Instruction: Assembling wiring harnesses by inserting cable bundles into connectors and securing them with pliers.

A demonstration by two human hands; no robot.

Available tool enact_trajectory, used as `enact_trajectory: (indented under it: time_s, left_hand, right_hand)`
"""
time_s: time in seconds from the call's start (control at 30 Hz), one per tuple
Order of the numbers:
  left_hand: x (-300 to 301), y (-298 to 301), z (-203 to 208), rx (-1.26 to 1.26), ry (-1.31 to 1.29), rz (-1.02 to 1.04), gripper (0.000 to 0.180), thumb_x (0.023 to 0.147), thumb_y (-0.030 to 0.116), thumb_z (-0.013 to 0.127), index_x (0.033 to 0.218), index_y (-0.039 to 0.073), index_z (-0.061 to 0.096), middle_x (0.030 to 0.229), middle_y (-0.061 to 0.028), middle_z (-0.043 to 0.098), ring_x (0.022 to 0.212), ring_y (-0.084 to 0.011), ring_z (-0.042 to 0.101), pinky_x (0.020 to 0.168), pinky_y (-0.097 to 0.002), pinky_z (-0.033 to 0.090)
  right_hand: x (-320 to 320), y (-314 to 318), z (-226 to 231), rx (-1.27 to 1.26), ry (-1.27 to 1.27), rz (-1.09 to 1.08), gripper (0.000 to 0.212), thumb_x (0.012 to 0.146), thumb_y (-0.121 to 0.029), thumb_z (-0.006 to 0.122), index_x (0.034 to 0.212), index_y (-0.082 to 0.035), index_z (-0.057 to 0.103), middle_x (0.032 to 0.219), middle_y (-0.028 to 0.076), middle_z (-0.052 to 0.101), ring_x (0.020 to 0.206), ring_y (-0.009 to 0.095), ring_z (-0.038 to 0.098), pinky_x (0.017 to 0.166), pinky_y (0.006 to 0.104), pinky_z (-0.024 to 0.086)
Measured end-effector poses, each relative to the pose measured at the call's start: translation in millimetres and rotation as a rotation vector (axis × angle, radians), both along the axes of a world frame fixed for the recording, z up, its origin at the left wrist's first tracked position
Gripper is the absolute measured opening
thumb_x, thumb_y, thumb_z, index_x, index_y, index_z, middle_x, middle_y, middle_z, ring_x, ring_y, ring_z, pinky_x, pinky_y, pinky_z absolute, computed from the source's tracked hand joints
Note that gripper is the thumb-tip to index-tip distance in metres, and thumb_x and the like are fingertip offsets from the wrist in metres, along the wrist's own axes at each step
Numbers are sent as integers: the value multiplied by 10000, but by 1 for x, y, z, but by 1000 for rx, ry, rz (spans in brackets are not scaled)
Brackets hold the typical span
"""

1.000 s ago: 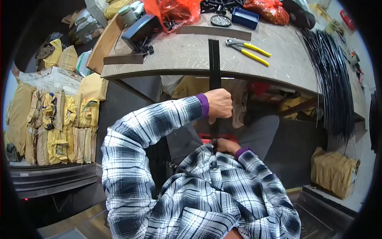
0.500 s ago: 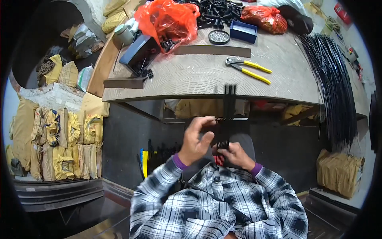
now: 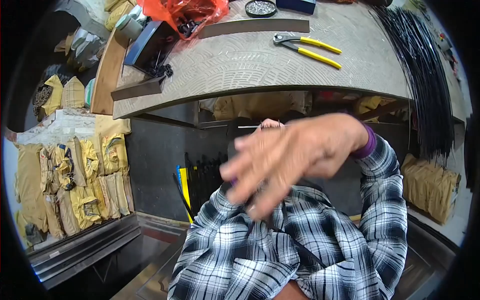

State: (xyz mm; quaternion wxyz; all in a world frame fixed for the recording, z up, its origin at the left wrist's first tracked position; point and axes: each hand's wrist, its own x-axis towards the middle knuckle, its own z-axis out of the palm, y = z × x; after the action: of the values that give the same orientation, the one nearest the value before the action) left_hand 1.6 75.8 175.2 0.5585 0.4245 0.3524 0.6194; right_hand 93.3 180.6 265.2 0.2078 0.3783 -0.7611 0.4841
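Observation:
My right hand (image 3: 300, 155) is raised and reaches leftward across my front, large in view. Its fingers are stretched out and apart, somewhat smeared by motion, and no object shows in them. Behind it, only a bit of my left hand (image 3: 271, 122) shows above the right hand's back. Its grip is hidden, and so is the bundle of black strips seen earlier. A thin pale strip (image 3: 246, 127) sticks out beside those fingertips. On the table (image 3: 200, 75) beyond lie pincers with yellow handles (image 3: 315, 52).
A metal bar (image 3: 255, 28), an angled metal piece (image 3: 137, 90) and a red plastic bag (image 3: 185, 15) are on the table, with a round dish of small shiny parts (image 3: 260, 8). Long black strands (image 3: 425, 75) hang over the right edge. Wrapped packages (image 3: 85, 185) are stacked at left.
My right hand has left the lower end of the black strips and swung up and left, its fingers spreading. It now covers most of the left hand. The view has tilted down.

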Motion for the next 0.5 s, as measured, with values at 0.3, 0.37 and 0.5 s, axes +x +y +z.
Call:
enact_trajectory:
  time_s: [0.3, 0.37, 0.5]
  left_hand:
    - [-8, 12, -4, -251, -172, 65, 294, 925, 244, 465, 1103, 10, 467, 713, -81, 568, 572, -142, 552, 537, -228, 450]
    - [-8, 20, -4, -272, -172, 81, 290, 927, 235, 461, 1105, 6, 472, 743, -95, 590, 606, -154, 580, 562, -234, 467]
    - [-13, 18, -8, -377, -109, 160, 233, 934, 173, 430, 1069, -3, 500, 760, -105, 607, 609, -141, 575, 577, -241, 466]
  right_hand:
    - [47, 101, -12, -369, -244, -917, 258, 875, 5, 406, 1061, 44, 579, 1027, 149, 617, 1019, 236, 581, 915, 337, 457]
    - [53, 121, -10, -204, -258, -1081, 233, 877, -19, 454, 1066, 32, 580, 1027, 138, 620, 1008, 209, 583, 892, 305, 459]
    - [54, 206, -21, 260, -161, -1595, 188, 851, -60, 549, 1026, -49, 616, 937, 66, 651, 895, 131, 599, 771, 249, 466]
